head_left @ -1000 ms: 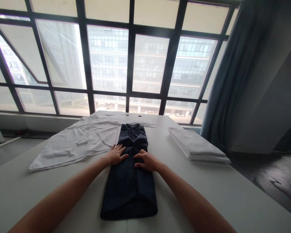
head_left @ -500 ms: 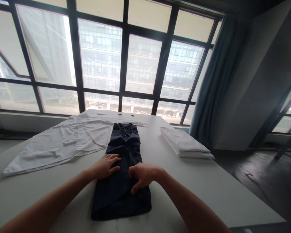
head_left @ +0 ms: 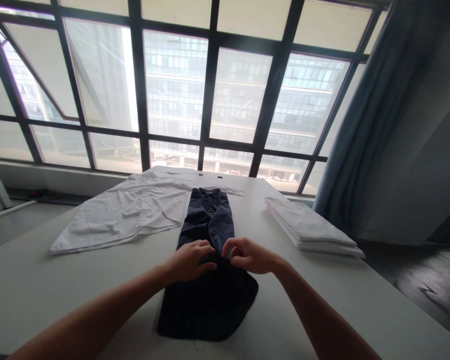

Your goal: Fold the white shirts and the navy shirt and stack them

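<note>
A dark navy shirt point(head_left: 206, 305), folded into a long narrow strip, lies on the table with its buttoned collar at the far end. My left hand point(head_left: 190, 260) rests on the left part of the shirt's middle, fingers on the cloth and thumb held apart from them. Close by on the right, my right hand point(head_left: 249, 256) has its fingertips pinched on the shirt's cloth. The lower right edge of the shirt bulges outward. Some of the cloth between the hands is too dark to make out.
A white shirt point(head_left: 116, 215) lies spread on the table to the left. Folded white garments point(head_left: 311, 225) are stacked on the right of the white table point(head_left: 307, 295). Beyond stand a large window point(head_left: 242, 95) and a blue curtain point(head_left: 363, 135).
My right hand has moved up the shirt, closer to my left hand, and closed on the cloth. The shirt's lower right edge has shifted outward. The view has turned slightly left.
</note>
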### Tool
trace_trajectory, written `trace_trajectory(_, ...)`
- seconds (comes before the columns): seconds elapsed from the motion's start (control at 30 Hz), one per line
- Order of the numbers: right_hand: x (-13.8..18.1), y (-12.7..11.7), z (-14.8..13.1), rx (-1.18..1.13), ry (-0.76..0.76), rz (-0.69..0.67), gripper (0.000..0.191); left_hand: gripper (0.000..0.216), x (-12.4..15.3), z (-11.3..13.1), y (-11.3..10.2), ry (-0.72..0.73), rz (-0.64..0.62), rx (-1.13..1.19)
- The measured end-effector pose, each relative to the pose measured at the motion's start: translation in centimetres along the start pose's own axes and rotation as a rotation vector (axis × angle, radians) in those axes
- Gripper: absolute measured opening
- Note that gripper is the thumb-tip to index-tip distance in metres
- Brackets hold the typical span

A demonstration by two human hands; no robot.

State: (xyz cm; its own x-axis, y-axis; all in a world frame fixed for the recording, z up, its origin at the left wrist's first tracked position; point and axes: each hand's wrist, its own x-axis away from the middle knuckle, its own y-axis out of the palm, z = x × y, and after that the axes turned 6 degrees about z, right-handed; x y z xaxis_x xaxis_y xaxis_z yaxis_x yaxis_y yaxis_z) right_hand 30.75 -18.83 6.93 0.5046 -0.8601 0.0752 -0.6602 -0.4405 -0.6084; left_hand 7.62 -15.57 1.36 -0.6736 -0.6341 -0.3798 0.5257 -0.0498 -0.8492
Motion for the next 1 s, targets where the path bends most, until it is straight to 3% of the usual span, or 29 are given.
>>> trace_trajectory(0.1,-0.1,0.3,0.1,-0.201,0.101,-0.191,0.022,0.029,0.0,1.1,0.2,-0.086,0.045,0.005)
trace_trajectory(0.17,-0.4,0.4,0.7,-0.25,0.121,-0.237,0.024,0.032,0.0,1.3,0.3,-0.046,-0.002,-0.013)
trace_trajectory(0.3,-1.3,0.1,2.4,-0.077,0.04,-0.088,0.021,0.033,0.2,1.1,0.3,0.182,-0.14,-0.034)
trace_trajectory(0.43,-1.9,-0.3,4.0,0.3,-0.114,0.12,0.03,0.02,0.4,1.4,0.0,0.322,-0.155,-0.019)
trace_trajectory(0.5,-2.1,-0.5,4.5,0.435,-0.107,0.148,0.041,0.018,0.6,1.5,-0.1,0.32,-0.181,0.022)
trace_trajectory(0.67,-2.1,-1.0,5.2,0.524,0.076,0.037,0.057,0.02,0.9,1.6,-0.3,0.201,-0.285,0.098)
trace_trajectory(0.8,-2.2,-1.4,5.5,0.508,0.108,0.023,0.057,0.049,1.1,2.5,-1.2,0.125,-0.352,0.04)
trace_trajectory(1.0,-2.3,-1.0,5.2,0.502,0.052,0.08,0.046,0.047,1.5,3.7,-2.2,0.143,-0.357,0.061)
